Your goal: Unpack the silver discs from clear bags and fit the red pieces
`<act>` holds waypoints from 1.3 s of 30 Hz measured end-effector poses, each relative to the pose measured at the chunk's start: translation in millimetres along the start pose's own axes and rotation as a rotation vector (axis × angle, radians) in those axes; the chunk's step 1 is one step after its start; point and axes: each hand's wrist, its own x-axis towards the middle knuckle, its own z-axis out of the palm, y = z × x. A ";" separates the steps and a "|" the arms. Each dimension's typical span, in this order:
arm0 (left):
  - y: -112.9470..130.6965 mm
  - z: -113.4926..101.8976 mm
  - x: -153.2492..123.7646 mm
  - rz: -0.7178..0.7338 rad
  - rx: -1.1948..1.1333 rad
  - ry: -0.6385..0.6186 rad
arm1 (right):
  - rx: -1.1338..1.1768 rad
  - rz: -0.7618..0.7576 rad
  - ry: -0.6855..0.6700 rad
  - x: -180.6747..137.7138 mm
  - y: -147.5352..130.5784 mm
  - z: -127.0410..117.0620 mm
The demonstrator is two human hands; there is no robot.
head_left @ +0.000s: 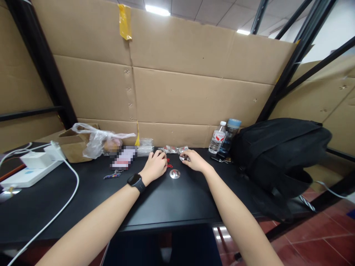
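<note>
A round shiny metal disc [175,174] with a red mark at its centre lies flat on the black table [172,203], between my two hands. My right hand [195,161] pinches another small shiny metal piece [184,157], partly covered by the fingers. Beside the disc, my left hand [154,167] rests on the table with its fingers bent down, a dark watch on the wrist. Thin red loops [169,163] stick out by its fingertips; whether the fingers grip them is hidden. Small clear-wrapped pieces [170,149] lie in a row behind the hands.
Clear plastic packets [145,147], a plastic bag [97,142] and an open cardboard box [76,147] stand back left. A white power strip [33,171] with cables lies far left. To the right are a water bottle [217,138], a blue-lidded bottle [230,136] and a black backpack [277,155].
</note>
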 end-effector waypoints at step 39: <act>2.4 -13.9 10.4 -0.234 -0.470 0.347 | 1.107 0.152 0.146 6.9 -68.9 17.5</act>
